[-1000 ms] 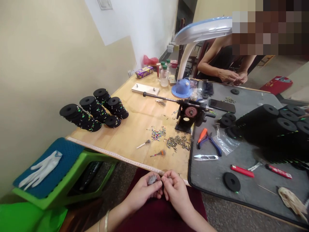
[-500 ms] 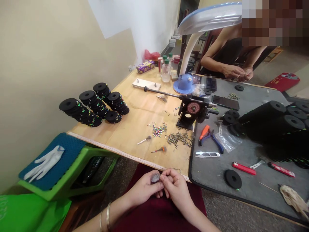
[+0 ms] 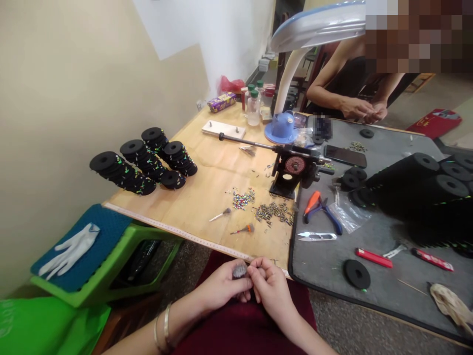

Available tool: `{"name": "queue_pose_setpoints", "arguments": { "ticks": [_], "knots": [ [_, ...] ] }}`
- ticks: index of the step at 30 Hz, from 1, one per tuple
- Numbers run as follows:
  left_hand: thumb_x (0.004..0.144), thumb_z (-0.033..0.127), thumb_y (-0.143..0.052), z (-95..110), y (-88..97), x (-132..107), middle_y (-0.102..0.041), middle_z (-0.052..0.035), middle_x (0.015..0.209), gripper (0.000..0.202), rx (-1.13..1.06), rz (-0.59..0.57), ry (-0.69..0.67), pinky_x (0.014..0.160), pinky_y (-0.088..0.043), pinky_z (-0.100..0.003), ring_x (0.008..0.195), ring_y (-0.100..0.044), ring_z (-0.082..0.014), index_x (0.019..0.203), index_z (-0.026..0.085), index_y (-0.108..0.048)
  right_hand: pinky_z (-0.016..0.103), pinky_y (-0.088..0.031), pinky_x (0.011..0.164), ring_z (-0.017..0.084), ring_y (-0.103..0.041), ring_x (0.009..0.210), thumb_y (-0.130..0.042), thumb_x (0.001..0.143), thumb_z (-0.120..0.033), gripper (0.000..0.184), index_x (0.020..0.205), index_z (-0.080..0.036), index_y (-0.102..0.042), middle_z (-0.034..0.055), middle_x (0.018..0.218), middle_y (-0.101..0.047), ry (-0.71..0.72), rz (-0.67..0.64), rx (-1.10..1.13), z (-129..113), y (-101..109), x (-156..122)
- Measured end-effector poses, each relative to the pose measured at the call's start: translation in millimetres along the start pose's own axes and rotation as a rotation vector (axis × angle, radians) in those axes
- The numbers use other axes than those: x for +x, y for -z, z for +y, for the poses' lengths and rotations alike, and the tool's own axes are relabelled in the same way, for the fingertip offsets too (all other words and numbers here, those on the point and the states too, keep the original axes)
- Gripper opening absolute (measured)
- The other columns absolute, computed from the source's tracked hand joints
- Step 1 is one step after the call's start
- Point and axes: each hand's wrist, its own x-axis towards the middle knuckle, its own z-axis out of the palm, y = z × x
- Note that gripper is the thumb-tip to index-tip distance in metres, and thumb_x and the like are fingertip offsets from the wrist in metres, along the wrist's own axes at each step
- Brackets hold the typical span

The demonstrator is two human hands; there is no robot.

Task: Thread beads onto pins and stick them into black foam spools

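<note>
My left hand (image 3: 221,286) is closed around a small grey feathery tuft (image 3: 239,270), held over my lap just below the front edge of the wooden table (image 3: 207,197). My right hand (image 3: 271,288) is curled against it, its fingertips pinching at the tuft's right side. On the table ahead lie two small feather pieces (image 3: 220,214), a pile of metal tubes (image 3: 275,212) and a scatter of coloured beads (image 3: 242,200).
A black hand-crank winder (image 3: 291,172) stands mid-table. Black spool stacks (image 3: 144,160) sit at left, larger ones (image 3: 417,190) at right. Pliers (image 3: 321,207), snips (image 3: 317,236), red lighters (image 3: 373,258) and a black disc (image 3: 355,274) lie on the grey mat. Another person's hands (image 3: 360,109) work opposite. A green stool (image 3: 92,261) holds a white glove.
Both hands have stayed together at the tuft, with only small finger shifts. The view has tilted slightly.
</note>
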Motion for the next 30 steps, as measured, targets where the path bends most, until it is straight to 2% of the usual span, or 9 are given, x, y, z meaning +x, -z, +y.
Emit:
{"name": "queue_pose_setpoints", "arguments": {
  "ticks": [4,8,16,22,30],
  "knots": [
    [0.068,0.04,-0.076,-4,1.0,-3,-0.062,-0.0004,0.065,0.034,-0.162,0.031,0.015,0.058,-0.047,-0.024,0.06,-0.061,-0.0125,0.078,0.014,-0.055,0.016,-0.019,0.033,0.005,-0.027,0.027,-0.06,0.071,-0.065,0.047,0.07,-0.02,-0.046,-0.0135,0.032,-0.035,-0.042,-0.003,0.035,4,2,1],
    [0.07,0.044,-0.074,-9,2.3,-7,-0.062,-0.0007,0.06,0.036,-0.156,0.107,-0.021,0.057,-0.047,-0.023,0.058,-0.06,-0.0114,0.071,0.014,-0.053,0.016,-0.016,0.034,0.004,-0.024,0.028,-0.06,0.071,-0.063,0.046,0.07,-0.019,-0.047,-0.013,0.032,-0.037,-0.054,-0.007,0.029,8,4,1],
    [0.07,0.048,-0.071,-23,11.9,-7,-0.061,0.0007,0.055,0.038,-0.1,0.235,-0.068,0.052,-0.044,-0.023,0.05,-0.055,-0.0106,0.073,0.015,-0.053,0.017,-0.019,0.037,0.005,-0.028,0.032,-0.058,0.077,-0.059,0.041,0.073,-0.02,-0.045,-0.0121,0.036,-0.038,-0.022,0.043,-0.022,14,5,-2],
    [0.071,0.048,-0.07,-27,15.8,-10,-0.057,0.0024,0.054,0.037,-0.138,0.266,-0.097,0.05,-0.042,-0.022,0.05,-0.053,-0.0109,0.07,0.016,-0.052,0.018,-0.027,0.04,0.006,-0.036,0.036,-0.054,0.083,-0.045,0.029,0.071,-0.021,-0.042,-0.0099,0.043,-0.044,0.039,0.03,-0.152,15,4,-7],
    [0.081,0.041,-0.059,-21,11.4,-20,-0.059,0.0013,0.058,0.026,0.295,0.418,-0.225,0.056,-0.046,-0.024,0.052,-0.055,-0.0125,0.073,0.018,-0.052,0.02,-0.031,0.043,0.009,-0.042,0.036,-0.049,0.083,-0.03,0.019,0.068,-0.022,-0.04,-0.0077,0.041,-0.048,0.056,-0.004,-0.295,13,2,-8]
  ]
}}
